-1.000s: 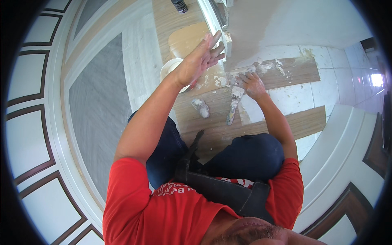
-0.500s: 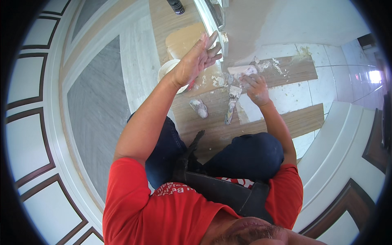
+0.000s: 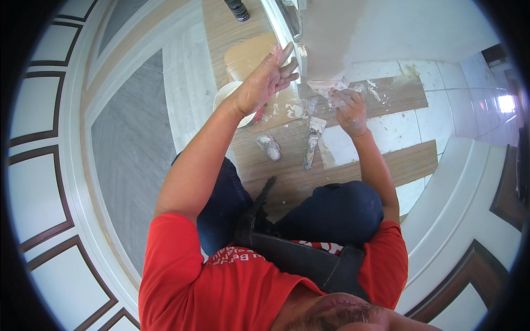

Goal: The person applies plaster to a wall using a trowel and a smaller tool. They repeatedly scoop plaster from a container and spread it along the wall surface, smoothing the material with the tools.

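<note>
My left hand (image 3: 264, 84) is raised with its fingers spread and holds nothing. It hovers over a white bowl (image 3: 222, 98) and a tan board (image 3: 247, 57) smeared with white filler. My right hand (image 3: 350, 112), dusted with filler, grips a wide filling knife (image 3: 329, 87) pressed against the foot of the wall (image 3: 386, 27). A second putty knife (image 3: 312, 141) and a small filler-caked tool (image 3: 269, 147) lie on the wooden floor strip (image 3: 287, 176) between my hands and my knees.
I kneel on a floor of wood strips and white tiles (image 3: 386, 132), in dark trousers and a red shirt with a black tool belt (image 3: 298, 259). Panelled white and brown trim (image 3: 38, 165) runs along the left. A dark object (image 3: 237, 8) stands at the top.
My right hand has shifted slightly right along the wall base with the filling knife. My left hand has stayed raised and open, lifting a touch.
</note>
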Demonstrator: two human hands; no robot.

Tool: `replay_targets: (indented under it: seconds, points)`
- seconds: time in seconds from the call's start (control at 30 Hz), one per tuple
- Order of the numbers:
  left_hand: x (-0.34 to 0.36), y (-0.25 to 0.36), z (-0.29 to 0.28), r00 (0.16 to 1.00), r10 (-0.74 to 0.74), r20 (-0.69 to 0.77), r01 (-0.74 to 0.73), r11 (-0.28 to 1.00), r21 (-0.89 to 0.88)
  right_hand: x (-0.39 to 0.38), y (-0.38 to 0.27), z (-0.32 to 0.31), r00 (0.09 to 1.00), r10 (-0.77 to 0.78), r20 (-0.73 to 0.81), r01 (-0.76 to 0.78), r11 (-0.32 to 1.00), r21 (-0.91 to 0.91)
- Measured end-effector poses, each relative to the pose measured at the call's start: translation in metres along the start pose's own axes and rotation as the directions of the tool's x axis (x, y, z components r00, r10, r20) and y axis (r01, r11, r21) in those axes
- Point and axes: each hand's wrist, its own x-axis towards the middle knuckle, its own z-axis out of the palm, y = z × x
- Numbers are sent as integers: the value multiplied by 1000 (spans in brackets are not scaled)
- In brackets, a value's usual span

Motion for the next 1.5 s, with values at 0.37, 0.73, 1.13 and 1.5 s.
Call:
replay_targets:
  seconds: [0.37, 0.73, 1.13, 1.5]
  points:
    - [1, -2, 1, 1000, 2, 7, -2, 1000, 10, 16, 18, -39, 920, 224, -323, -204, 974, 94]
    - [1, -1, 0, 1000, -11, 21, 11, 1000, 16, 4, 5, -25, 814, 568, 118, -568, 738, 363]
    - [0, 2, -2, 999, -40, 35, 41, 999, -11, 34, 53, -25, 698, 695, 170, -702, 617, 356]
    - [-1, 4, 0, 998, -33, 46, 35, 999, -31, 16, 29, -61, 850, 508, 136, -524, 792, 313]
